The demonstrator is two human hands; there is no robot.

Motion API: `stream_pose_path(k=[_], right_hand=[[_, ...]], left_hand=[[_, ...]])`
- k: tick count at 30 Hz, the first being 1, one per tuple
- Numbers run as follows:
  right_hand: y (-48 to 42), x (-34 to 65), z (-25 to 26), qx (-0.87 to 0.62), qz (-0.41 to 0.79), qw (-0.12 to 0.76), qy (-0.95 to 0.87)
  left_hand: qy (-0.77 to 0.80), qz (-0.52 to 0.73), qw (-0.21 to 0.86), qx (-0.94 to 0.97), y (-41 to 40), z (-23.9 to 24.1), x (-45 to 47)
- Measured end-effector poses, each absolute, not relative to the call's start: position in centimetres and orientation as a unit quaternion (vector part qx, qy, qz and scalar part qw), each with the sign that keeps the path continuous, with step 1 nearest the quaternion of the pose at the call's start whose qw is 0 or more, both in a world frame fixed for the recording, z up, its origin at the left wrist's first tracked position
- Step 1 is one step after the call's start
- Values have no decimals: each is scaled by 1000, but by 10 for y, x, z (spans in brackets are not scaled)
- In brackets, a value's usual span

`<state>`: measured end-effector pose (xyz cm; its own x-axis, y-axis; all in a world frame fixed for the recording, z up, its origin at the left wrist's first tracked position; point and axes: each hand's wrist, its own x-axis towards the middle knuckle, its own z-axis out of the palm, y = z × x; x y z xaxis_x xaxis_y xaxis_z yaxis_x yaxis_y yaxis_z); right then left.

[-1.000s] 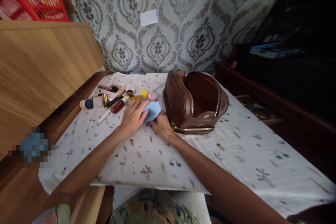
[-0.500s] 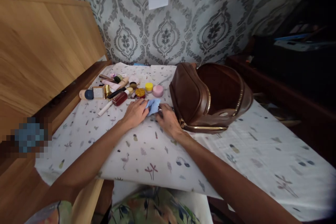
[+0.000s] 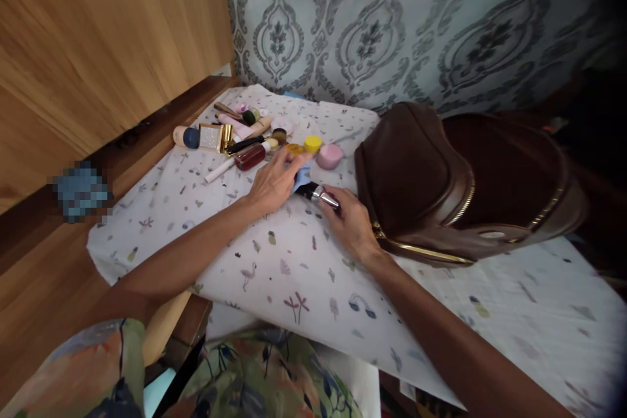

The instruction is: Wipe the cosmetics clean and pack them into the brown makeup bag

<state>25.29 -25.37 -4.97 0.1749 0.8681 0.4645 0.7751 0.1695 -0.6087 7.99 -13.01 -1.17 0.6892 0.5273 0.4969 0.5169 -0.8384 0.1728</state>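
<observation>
My left hand (image 3: 277,181) is closed on a light blue cloth (image 3: 302,177), its index finger stretched out over it. The cloth is pressed round one end of a black makeup brush (image 3: 324,196) with a shiny silver band. My right hand (image 3: 351,221) grips the other end of the brush. Just beyond my left hand are a yellow-lidded jar (image 3: 313,144), a pink round jar (image 3: 330,156) and a dark red bottle (image 3: 251,157). Close to my right hand stands a brown leather bag (image 3: 411,176), its zip undone.
More cosmetics lie at the back left: a glittery compact (image 3: 211,138), a foundation bottle (image 3: 186,137), a white tube (image 3: 219,170) and several others. A printed white cloth (image 3: 294,274) covers the table. A wooden panel (image 3: 122,32) rises on the left; patterned wallpaper (image 3: 367,39) is behind.
The view has turned and come closer, so the bag sits farther right in the picture. My hands are farther apart, and the brush's silver band now shows between them.
</observation>
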Motion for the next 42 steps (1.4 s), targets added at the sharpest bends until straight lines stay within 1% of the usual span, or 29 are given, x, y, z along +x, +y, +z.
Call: stream_pose_path(k=[3,6,8,10,13,15,20,26,34,38,42], right_hand=[[-255,252,-48,-634,68,437,-635],[-257,250,-44,-626,60,434,-645],[-259,249,-42,-625,44,421,-656],[-261,248,-42,-625,33,415,-660],[-262,248,-42,-630,39,419,-653],[-262,248,-42,-634,47,419,-648],[-263,247,-42,-634,57,421,-646],[-264,247,-44,-639,52,412,-648],[-265,243,-42,-664,52,379,-642],[-268,242,-37,-651,69,393,-645],[-271,241,-32,-640,108,424,-632]], left_hand=[[256,300,11,919,-135,-9,80],[169,328,14,929,-143,-8,83],[113,311,2,944,-148,-10,87],[100,269,-10,958,-150,-13,90],[125,210,-18,969,-147,-16,92],[136,196,-24,971,-144,-15,91],[195,200,-30,960,-135,-12,87],[306,216,11,927,-119,-17,84],[346,216,36,912,-115,-15,83],[362,250,77,895,-106,-13,79],[289,323,120,893,-108,-7,76]])
